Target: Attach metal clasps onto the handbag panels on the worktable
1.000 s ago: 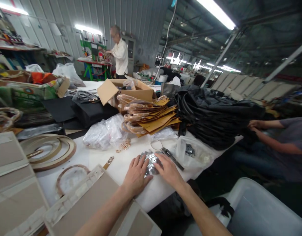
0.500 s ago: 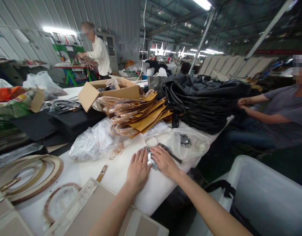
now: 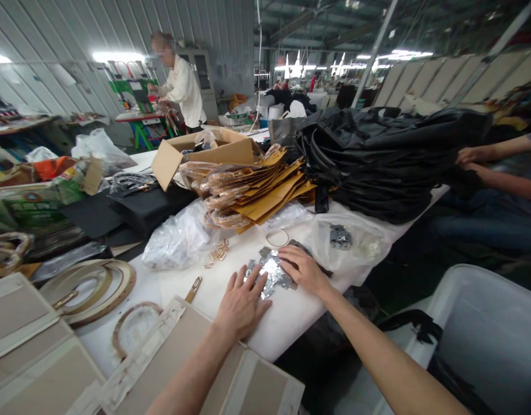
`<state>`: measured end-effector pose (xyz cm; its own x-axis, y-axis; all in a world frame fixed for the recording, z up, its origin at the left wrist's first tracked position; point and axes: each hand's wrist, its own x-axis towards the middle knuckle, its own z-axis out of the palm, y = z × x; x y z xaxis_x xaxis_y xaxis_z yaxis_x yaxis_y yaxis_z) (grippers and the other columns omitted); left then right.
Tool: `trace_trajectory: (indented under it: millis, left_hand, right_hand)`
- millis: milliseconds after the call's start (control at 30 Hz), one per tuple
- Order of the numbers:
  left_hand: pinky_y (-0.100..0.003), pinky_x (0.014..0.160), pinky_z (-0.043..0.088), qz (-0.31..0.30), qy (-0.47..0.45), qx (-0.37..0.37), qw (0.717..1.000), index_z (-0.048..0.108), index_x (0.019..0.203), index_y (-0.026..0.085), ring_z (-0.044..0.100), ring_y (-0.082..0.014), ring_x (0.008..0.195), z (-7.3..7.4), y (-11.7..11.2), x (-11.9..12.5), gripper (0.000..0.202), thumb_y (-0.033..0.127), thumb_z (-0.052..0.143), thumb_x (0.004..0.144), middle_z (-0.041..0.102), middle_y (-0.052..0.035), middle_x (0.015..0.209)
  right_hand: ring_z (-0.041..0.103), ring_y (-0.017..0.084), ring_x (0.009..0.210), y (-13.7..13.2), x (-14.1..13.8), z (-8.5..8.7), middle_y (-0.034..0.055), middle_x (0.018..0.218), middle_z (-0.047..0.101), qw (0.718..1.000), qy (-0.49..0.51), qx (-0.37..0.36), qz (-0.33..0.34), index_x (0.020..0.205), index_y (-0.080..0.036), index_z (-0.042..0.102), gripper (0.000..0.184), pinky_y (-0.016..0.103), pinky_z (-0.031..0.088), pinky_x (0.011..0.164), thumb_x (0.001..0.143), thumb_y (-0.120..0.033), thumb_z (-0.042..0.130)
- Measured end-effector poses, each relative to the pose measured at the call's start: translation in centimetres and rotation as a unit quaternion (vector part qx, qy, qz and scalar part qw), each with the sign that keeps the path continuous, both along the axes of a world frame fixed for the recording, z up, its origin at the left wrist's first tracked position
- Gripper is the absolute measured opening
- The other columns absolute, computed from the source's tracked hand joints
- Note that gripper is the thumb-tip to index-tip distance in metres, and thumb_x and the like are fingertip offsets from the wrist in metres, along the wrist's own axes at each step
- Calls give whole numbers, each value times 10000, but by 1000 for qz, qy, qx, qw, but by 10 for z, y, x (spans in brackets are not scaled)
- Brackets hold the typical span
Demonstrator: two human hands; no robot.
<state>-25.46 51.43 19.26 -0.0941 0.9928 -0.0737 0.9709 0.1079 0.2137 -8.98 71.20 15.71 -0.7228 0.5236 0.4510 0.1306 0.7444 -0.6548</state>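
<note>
A loose pile of small shiny metal plates (image 3: 272, 273) lies on the white-covered table (image 3: 183, 314). My left hand (image 3: 243, 301) rests at the pile's left edge, fingers spread and palm down, its fingertips touching the plates. On the right side, my right hand (image 3: 305, 268) lies over the pile's edge with its fingers stretched out, and what is under its palm is hidden. Just behind the pile is a thin ring (image 3: 277, 237). A clear plastic bag (image 3: 360, 245) with more dark metal plates (image 3: 341, 237) sits beyond my right hand. Gold-coloured buckles (image 3: 219, 251) lie to the left.
Mustard-coloured pieces with wrapped handles (image 3: 265, 196) are stacked behind, beside a cardboard box (image 3: 230, 151) and black bags (image 3: 377, 161). Beige panels (image 3: 161, 357) lie in front, a grey bin (image 3: 490, 323) stands right. A co-worker's hands (image 3: 470, 161) touch the black pile; another person (image 3: 183, 86) stands behind.
My hands have moved apart, the left one to the left and nearer me, uncovering more of the metal plates, which now lie spread between them. The view has shifted slightly.
</note>
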Motion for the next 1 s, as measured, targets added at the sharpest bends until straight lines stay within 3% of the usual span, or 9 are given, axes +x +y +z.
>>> trace_trajectory:
  millis: [267,400,500,667,767,867,1000]
  left_hand:
    - [-626,1252,358,-13,-1,-30,999,391,1581,300,286,-421,1574,14,-29,-2,649,431,589,977,324,-60,1721]
    - [-594,1270,355,38,-1,-13,999,292,1622,230,241,-397,1596,21,-47,1,755,323,626,952,261,-95,1742]
    - [-561,1266,387,61,-2,45,997,288,1621,224,292,-352,1584,27,-75,-3,718,278,586,969,330,-110,1714]
    - [-534,1234,454,61,-6,115,991,411,1563,239,455,-296,1489,38,-139,-11,564,277,511,1010,513,-107,1599]
    - [-536,1216,479,78,-4,148,986,457,1540,267,483,-302,1470,36,-177,-15,526,302,496,1017,542,-102,1573]
    - [-539,1202,485,122,1,187,975,424,1554,294,496,-305,1458,24,-213,-20,540,332,485,1019,535,-100,1572]
    - [-597,1161,483,265,9,257,929,305,1603,235,538,-357,1390,2,-251,-24,674,457,491,995,546,-166,1513]
  right_hand:
    - [620,296,1290,-5,8,-5,97,1309,721,999,40,13,-1,1222,-232,760,286,525,464,1175,987,-308,618]
    - [637,300,1264,-17,13,-2,90,1273,739,998,39,36,31,1178,-246,777,258,548,470,1167,989,-322,619]
    - [634,287,1279,-36,13,-1,75,1287,740,996,16,47,79,1217,-264,765,274,550,464,1178,1005,-331,606]
    - [553,292,1391,-78,4,-1,68,1400,687,982,-55,92,153,1324,-271,717,355,543,445,1199,980,-341,662]
    - [580,289,1346,-89,-4,-3,85,1358,704,992,-54,92,68,1277,-257,740,321,555,440,1199,975,-272,634]
    - [574,302,1337,-92,-5,-3,120,1350,693,996,-27,77,-34,1252,-220,745,336,582,435,1195,949,-205,602]
    - [559,289,1350,-114,-1,1,119,1361,674,998,17,59,-34,1235,-214,735,315,555,428,1208,950,-214,602]
